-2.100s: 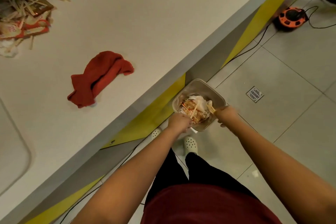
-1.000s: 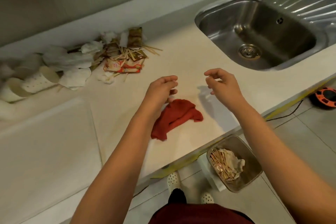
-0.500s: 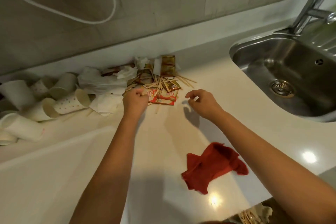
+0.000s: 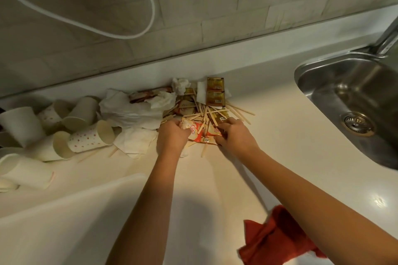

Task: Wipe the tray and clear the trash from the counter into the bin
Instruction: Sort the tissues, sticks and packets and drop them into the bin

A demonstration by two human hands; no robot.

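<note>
A heap of trash lies against the back of the white counter: red and gold sachets point(image 4: 202, 133), wooden stir sticks point(image 4: 202, 114), brown packets point(image 4: 215, 92) and crumpled napkins point(image 4: 131, 112). My left hand point(image 4: 172, 135) and my right hand point(image 4: 233, 135) press in from both sides of the sachets and sticks, fingers curled around them. A white tray point(image 4: 71, 217) fills the lower left. A red cloth point(image 4: 277, 241) lies on the counter under my right forearm. The bin is out of view.
Several paper cups point(image 4: 86, 135) lie tipped over at the left of the heap. A steel sink point(image 4: 353, 101) with its tap point(image 4: 387, 38) sits at the right. A white cable point(image 4: 133, 34) hangs on the tiled wall.
My hands left the bin on the floor, came up over the red cloth, reached the trash heap and now close on the sachets and sticks. The view swung from the floor to the counter.
</note>
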